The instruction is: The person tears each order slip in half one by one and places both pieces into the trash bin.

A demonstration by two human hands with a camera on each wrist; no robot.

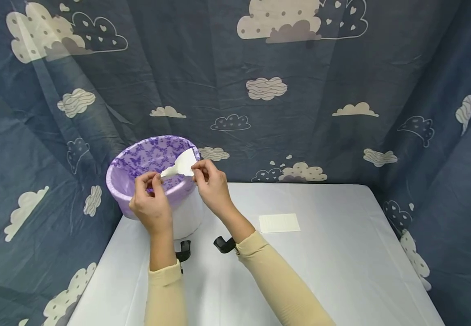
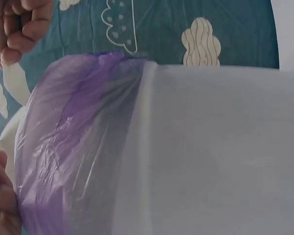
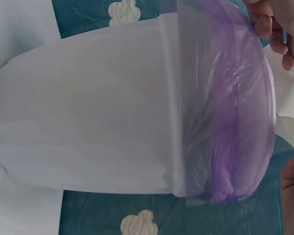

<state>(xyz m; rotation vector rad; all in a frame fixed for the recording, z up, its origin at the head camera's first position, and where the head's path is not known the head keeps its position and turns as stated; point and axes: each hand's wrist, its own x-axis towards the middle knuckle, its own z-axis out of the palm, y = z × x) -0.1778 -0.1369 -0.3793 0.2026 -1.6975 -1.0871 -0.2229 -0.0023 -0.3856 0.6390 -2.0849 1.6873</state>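
Both hands hold a thin white sheet [image 1: 185, 164], paper-like, over the mouth of a bin. The left hand [image 1: 152, 201] pinches one end between thumb and fingers, while the right hand [image 1: 213, 186] pinches the wider end near the bin's right rim. Between them the sheet narrows as if twisted; its two broader parts also show beyond the rim in the right wrist view. The white bin [image 1: 188, 215] is lined with a purple patterned plastic bag [image 1: 150, 156] folded down over its rim. In the left wrist view the bag [image 2: 63, 147] partly hides the sheet.
A flat white rectangular card [image 1: 279, 223] lies on the white table [image 1: 321, 271], right of the bin. Dark blue cloth [image 1: 203, 59] with cloud prints hangs behind and at both sides. Black camera mounts [image 1: 224, 244] stick out from the wrists.
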